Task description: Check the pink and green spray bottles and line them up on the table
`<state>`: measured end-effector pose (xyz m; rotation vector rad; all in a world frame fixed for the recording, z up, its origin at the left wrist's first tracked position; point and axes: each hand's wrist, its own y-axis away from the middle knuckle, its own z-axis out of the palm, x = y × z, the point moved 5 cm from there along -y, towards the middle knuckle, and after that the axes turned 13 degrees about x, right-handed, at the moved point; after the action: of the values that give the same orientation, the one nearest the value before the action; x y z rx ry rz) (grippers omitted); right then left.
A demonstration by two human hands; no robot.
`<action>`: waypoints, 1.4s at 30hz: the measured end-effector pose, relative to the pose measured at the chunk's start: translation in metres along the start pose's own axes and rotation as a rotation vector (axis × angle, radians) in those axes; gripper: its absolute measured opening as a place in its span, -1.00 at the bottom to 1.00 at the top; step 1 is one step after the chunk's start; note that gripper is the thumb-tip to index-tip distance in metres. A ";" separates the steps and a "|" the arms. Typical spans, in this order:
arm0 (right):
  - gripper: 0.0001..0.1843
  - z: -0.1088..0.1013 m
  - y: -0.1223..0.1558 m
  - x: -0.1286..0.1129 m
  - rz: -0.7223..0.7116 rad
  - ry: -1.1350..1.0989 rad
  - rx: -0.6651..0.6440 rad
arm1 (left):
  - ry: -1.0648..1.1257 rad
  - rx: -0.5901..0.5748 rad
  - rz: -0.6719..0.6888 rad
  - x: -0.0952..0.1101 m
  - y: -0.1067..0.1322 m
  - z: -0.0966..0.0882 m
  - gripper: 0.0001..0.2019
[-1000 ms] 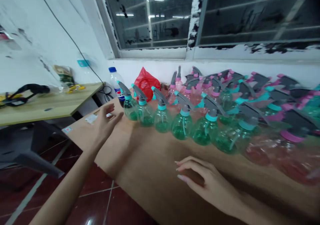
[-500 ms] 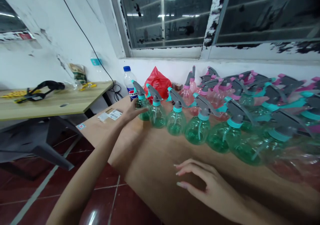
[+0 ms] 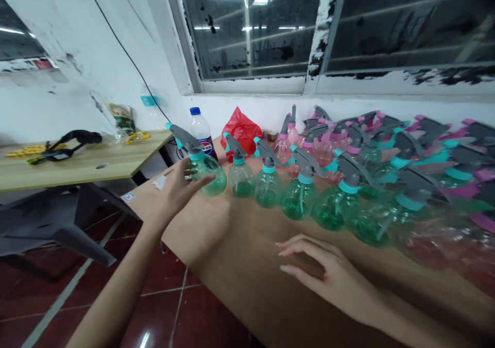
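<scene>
My left hand (image 3: 170, 196) is wrapped round the lower body of the leftmost green spray bottle (image 3: 207, 175), which has a teal collar and a grey trigger head; my fingers show through the clear plastic. The bottle stands out from the left end of a row of green spray bottles (image 3: 266, 185) along the brown table (image 3: 232, 265). My right hand (image 3: 328, 278) rests on the tabletop in front of the row, fingers curved and apart, holding nothing.
Behind the green row stand many pink spray bottles (image 3: 340, 136), reaching to the wall under the window. A soda bottle (image 3: 201, 131) and a red plastic bag (image 3: 242, 129) sit at the back left. A wooden desk (image 3: 77, 165) with black pliers stands left, across a gap of red floor.
My left hand reached the leftmost green bottle, closed on it and drew it out toward me and leftward. My right hand stayed resting on the table.
</scene>
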<state>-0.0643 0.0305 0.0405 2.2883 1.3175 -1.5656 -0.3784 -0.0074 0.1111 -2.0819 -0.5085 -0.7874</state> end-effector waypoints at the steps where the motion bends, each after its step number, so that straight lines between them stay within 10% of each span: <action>1: -0.88 -0.005 0.003 0.000 0.011 0.011 0.007 | 0.014 -0.011 0.007 0.012 0.012 -0.005 -0.48; 5: -0.67 -0.025 0.019 0.008 0.129 0.105 0.027 | 0.151 -0.239 0.032 0.069 0.069 0.000 -0.52; 11: 0.11 -0.064 0.055 0.016 0.153 0.107 0.053 | 0.288 -0.744 0.164 0.151 0.148 0.060 -0.37; 16: 0.05 -0.108 0.099 0.022 0.154 0.145 0.198 | 0.325 -1.008 0.332 0.194 0.186 0.120 -0.27; 23: -0.12 -0.148 0.146 0.032 0.212 0.271 0.384 | 0.518 -1.057 0.302 0.231 0.216 0.176 -0.18; 29: -0.20 -0.157 0.157 0.046 0.259 0.334 0.573 | 0.559 -0.839 0.252 0.276 0.223 0.198 -0.29; 42: -0.05 -0.165 0.155 0.045 0.153 0.486 0.455 | 0.672 -0.736 0.258 0.296 0.218 0.225 -0.74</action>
<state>0.1662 0.0412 0.0242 3.1144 0.8769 -1.4277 0.0443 0.0740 0.0897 -2.2465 0.4820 -1.5856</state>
